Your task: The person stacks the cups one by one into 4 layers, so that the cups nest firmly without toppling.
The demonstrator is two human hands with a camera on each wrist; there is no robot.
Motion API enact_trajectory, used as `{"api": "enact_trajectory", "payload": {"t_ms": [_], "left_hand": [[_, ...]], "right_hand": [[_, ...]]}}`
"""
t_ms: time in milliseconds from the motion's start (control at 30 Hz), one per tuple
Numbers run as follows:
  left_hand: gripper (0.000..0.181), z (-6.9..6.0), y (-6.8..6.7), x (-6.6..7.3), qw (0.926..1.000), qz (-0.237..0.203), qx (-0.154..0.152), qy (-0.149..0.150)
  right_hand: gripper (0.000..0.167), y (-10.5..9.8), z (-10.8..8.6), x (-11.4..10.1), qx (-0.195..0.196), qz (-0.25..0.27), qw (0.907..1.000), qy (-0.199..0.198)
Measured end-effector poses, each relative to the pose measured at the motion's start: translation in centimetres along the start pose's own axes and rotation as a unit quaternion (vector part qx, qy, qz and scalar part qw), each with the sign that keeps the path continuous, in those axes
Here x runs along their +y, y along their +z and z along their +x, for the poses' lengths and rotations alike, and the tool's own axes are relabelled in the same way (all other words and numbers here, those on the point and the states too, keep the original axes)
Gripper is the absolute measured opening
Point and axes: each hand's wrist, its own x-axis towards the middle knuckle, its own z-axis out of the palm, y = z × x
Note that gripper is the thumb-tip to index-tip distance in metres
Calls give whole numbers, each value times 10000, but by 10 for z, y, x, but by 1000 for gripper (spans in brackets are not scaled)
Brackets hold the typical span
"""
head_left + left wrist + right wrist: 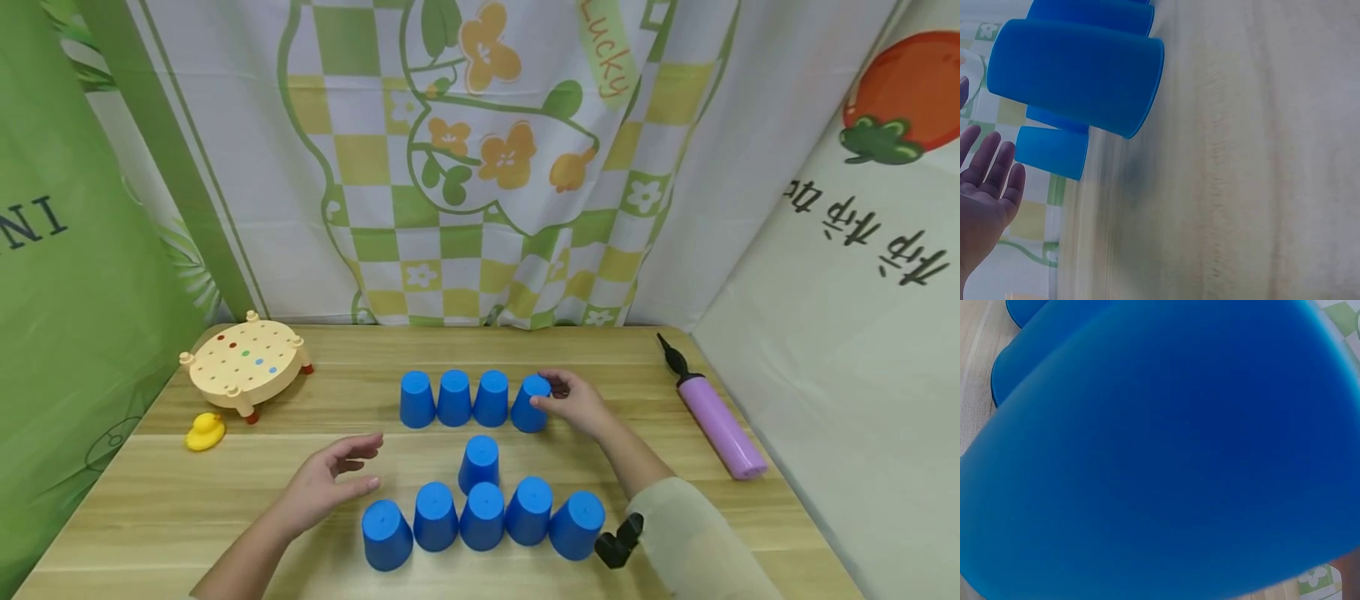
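Several blue plastic cups stand upside down in a back row, and my right hand (576,402) grips the rightmost cup (530,404), thumb in front and fingers behind. That cup leans slightly. A single blue cup (478,464) stands between the back row and a curved front row of several more, whose middle cup (482,517) is just before it. My left hand (324,483) hovers left of the cups, fingers extended, holding nothing. In the left wrist view, its fingers (990,164) are apart from the cups. A large blue cup (1166,462) hides most of the right wrist view.
On the left of the wooden table (330,354) lie an upturned cream pegboard stool (247,358) and a yellow rubber duck (205,432). A purple balloon pump (720,425) lies at the right. Printed curtains (495,208) enclose the table's back and sides.
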Motion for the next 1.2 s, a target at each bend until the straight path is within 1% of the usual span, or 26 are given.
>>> {"api": "enact_trajectory", "payload": {"t_ms": [133,233,400,467,567,733,767,833,967,1000,1200], "left_hand": [[54,-10,3,0,9997,-15,-211,72],[53,-16,5,-2,9990,-87,-377,202],[53,-21,11,-6,9974,-233,-621,291],[54,-22,13,-8,9968,-241,-717,262],[54,-23,15,-9,9961,-255,-841,117],[56,-25,17,-8,9954,-253,-918,-79],[56,-25,18,-9,9955,-220,-914,-100],[57,-26,18,-8,9955,-170,-924,-78],[57,-28,19,-8,9958,-77,-912,-67],[57,-28,19,-7,9958,-83,-915,-57],[57,-29,20,-10,9956,-113,-925,-47]], "right_hand": [[54,1,1,1,-23,17,10000,34],[54,2,3,2,-37,35,10000,71],[54,4,3,5,0,-7,10000,85],[54,5,3,5,14,-14,10000,69],[55,5,3,5,2,-29,10000,40],[59,4,0,5,-29,76,9999,-69],[60,2,-4,1,-50,134,9998,-110],[61,-2,-10,0,-20,183,9996,-232],[57,-9,-28,2,-23,244,9986,-467],[56,-10,-30,7,-25,247,9983,-527],[51,-18,-69,15,-274,319,9953,-874]]}}
